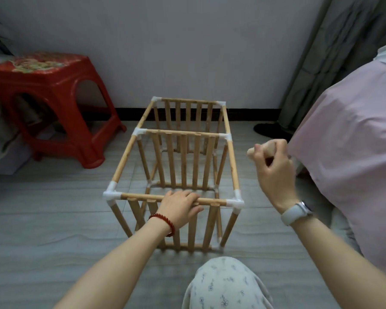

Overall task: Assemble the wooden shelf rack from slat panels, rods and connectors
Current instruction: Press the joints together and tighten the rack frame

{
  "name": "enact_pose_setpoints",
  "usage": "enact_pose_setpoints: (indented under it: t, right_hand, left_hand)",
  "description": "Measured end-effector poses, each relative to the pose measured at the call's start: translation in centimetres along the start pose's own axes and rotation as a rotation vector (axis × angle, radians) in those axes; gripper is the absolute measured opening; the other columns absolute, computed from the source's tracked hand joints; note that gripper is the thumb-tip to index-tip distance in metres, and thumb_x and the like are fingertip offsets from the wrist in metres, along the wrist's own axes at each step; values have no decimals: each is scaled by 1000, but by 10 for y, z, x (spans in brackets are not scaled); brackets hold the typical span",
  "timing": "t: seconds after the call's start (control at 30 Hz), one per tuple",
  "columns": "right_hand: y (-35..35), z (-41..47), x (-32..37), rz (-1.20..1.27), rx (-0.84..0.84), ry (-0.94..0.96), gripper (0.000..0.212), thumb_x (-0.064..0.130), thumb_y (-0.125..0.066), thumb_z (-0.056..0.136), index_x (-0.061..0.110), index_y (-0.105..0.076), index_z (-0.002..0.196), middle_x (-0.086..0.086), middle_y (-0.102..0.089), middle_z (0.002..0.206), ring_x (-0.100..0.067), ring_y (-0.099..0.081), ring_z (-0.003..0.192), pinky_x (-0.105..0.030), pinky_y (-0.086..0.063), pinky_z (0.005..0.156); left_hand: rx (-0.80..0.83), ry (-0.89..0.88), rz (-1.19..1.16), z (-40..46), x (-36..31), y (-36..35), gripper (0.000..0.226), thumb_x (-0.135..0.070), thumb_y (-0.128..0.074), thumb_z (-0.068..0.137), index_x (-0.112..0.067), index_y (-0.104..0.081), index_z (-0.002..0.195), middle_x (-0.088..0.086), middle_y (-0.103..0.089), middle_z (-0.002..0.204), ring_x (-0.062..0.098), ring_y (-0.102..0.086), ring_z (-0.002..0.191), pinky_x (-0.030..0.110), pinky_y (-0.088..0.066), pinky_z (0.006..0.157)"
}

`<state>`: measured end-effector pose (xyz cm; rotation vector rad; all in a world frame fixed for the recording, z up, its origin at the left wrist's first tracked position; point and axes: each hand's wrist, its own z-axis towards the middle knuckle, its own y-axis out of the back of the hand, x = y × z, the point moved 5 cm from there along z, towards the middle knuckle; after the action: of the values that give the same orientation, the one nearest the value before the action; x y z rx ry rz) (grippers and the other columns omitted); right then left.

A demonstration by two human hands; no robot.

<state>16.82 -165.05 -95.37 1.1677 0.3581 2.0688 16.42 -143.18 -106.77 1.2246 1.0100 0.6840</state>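
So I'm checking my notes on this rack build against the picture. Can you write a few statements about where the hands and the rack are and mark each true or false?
1. The left hand grips the near top rod of the rack. True.
2. The right hand rests on the rack's far panel. False: it is raised in the air to the right of the rack, fingers curled, touching none of it.
3. White connectors join the rods at the top corners. True.
4. The rack lies on top of the red stool. False: it stands on the floor, with the stool apart to its left.
5. The right wrist wears a watch. True.
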Motion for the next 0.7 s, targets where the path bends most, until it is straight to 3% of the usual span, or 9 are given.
enact_pose_setpoints:
  t: [0.1, 0.13, 0.2, 0.3, 0.33, 0.43, 0.53, 0.6, 0.7]
  right_hand:
    - [-40, -54, -15, -297, 549, -146, 20, 43, -41, 96, 23, -38, 93, 2, -57, 73, -12, -55, 58, -33, -46, 50]
    - [-44, -53, -17, -361, 611, -130, 21, 44, -41, 96, 24, -38, 92, 2, -58, 74, -13, -56, 60, -32, -44, 50]
    - [-41, -24, -9, -317, 535, -69, 22, 48, -41, 94, 26, -38, 90, 4, -60, 74, -12, -59, 60, -31, -48, 51]
    - [-18, 7, 8, 3, 115, -11, 25, 54, -39, 91, 30, -38, 88, 3, -62, 71, -7, -59, 57, -27, -47, 49]
    - [-20, 0, 5, 46, 87, -22, 23, 52, -40, 92, 30, -39, 90, 2, -61, 71, -7, -59, 57, -27, -48, 48]
    - [-59, -46, -22, -84, 498, -264, 16, 41, -44, 95, 25, -44, 94, 1, -63, 77, -11, -63, 64, -36, -56, 58]
    - [-70, -42, -31, -219, 579, -209, 15, 44, -46, 94, 33, -40, 87, 8, -60, 72, -2, -59, 61, -16, -43, 48]
    - [-79, -38, -22, -200, 610, -154, 17, 46, -46, 94, 35, -38, 84, 9, -58, 70, -1, -57, 57, -12, -36, 46]
    - [-102, -48, -9, -80, 689, -153, 17, 46, -46, 94, 33, -42, 85, 5, -60, 73, -4, -60, 61, -18, -43, 52]
  left_hand:
    - [6, 18, 13, -7, 13, 3, 32, -40, -44, 96, -28, -50, 126, -7, -55, 118, 13, -49, 113, 33, -33, 99]
    - [15, 32, 21, -11, 18, 6, 32, -39, -45, 96, -29, -49, 126, -7, -54, 119, 13, -48, 114, 34, -33, 101]
    - [17, 78, 34, -17, 33, 11, 32, -39, -47, 95, -29, -50, 125, -7, -53, 118, 13, -48, 114, 35, -34, 102]
    - [10, 125, 86, -31, 56, 16, 44, -44, -50, 92, -30, -44, 133, -6, -46, 129, 14, -41, 124, 38, -29, 108]
    - [15, 126, 121, -36, 63, 17, 52, -47, -52, 90, -31, -38, 138, -5, -40, 137, 15, -35, 130, 42, -24, 112]
    - [76, 118, 238, -49, 92, 28, 69, -52, -53, 87, -32, -24, 146, -5, -21, 153, 18, -9, 144, 52, -5, 116]
    - [186, 178, 315, -62, 134, 42, 60, -53, -49, 90, -31, -30, 143, -10, -24, 153, 14, 0, 146, 53, -3, 116]
    - [233, 167, 330, -71, 153, 50, 38, -47, -42, 95, -30, -44, 128, -10, -37, 147, 10, -3, 146, 47, -9, 117]
    - [168, 85, 378, -73, 152, 57, 25, -41, -38, 99, -28, -55, 112, -10, -56, 130, 9, -23, 142, 43, -7, 118]
